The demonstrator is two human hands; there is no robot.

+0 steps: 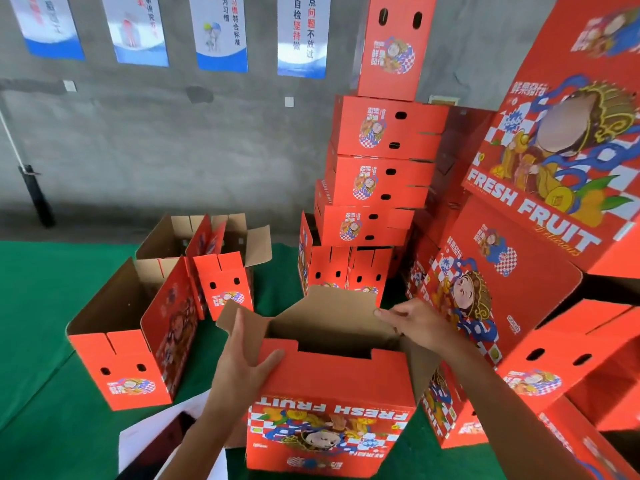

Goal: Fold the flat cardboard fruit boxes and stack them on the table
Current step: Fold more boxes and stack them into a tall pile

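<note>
An orange-red fruit box (329,420) printed "FRESH FRUIT" stands open-topped in front of me, its brown flaps up. My left hand (242,358) grips the box's left flap and near corner, thumb over the orange front edge. My right hand (415,322) pinches the edge of the far brown flap (332,313) at the right side. Behind it a leaning stack of folded boxes (381,161) rises against the wall.
Two open folded boxes (131,341) (214,258) stand on the green table cloth (45,306) to the left. Large boxes (554,161) pile up on the right. A grey wall with hanging posters (221,32) is behind. White paper (156,434) lies near my left forearm.
</note>
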